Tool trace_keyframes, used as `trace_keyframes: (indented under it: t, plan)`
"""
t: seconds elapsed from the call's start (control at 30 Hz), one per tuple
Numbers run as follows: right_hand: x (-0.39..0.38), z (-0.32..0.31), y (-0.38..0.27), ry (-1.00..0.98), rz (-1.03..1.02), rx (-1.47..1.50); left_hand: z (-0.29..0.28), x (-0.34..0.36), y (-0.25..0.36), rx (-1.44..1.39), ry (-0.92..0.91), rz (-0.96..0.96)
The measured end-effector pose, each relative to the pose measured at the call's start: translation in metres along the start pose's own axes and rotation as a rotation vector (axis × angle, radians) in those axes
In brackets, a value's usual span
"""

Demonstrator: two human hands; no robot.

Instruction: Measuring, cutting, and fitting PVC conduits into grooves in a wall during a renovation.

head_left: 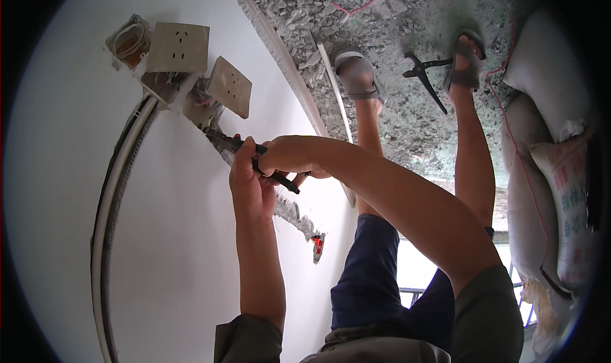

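White wall w/ chased slot, rubble-strewn floor. Pliers at wall opening nr tilted socket plate; L hand fingers closed on them, R hand fingers part hidden, can't tell. Sacks far R; blk tool btwn feet.

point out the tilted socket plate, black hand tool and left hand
Tilted socket plate (230, 87), head view, its front face.
Black hand tool (284, 183), head view, its lower exposed end.
Left hand (249, 183), head view, middle of the hand.
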State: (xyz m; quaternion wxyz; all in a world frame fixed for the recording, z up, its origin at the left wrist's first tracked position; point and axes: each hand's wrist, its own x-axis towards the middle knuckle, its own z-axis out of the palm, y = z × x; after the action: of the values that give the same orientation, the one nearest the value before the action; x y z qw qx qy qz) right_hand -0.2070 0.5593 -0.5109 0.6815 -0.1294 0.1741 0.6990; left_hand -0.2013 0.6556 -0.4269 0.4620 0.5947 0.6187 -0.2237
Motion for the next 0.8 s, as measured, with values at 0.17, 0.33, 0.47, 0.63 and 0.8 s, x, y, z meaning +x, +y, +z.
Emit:
trace_keyframes:
  t: [0.17,0.33,0.47,0.63,0.8]
  plan:
    - [-0.006,-0.013,-0.01,-0.211,0.069,0.123,-0.017,0.007,0.008,0.171,-0.125,-0.039]
    - [-0.006,-0.018,-0.015,-0.318,0.117,0.228,-0.021,0.009,0.008,0.307,-0.165,-0.033]
    - [0.003,-0.017,-0.012,-0.305,0.089,0.213,-0.007,0.004,0.008,0.29,-0.148,0.018]
    - [0.005,-0.006,-0.016,-0.085,-0.06,-0.431,-0.009,0.005,0.006,0.169,-0.345,-0.082]
    - [-0.007,0.021,-0.014,0.217,-0.158,-1.063,0.0,0.015,0.005,-0.02,-0.189,-0.189]
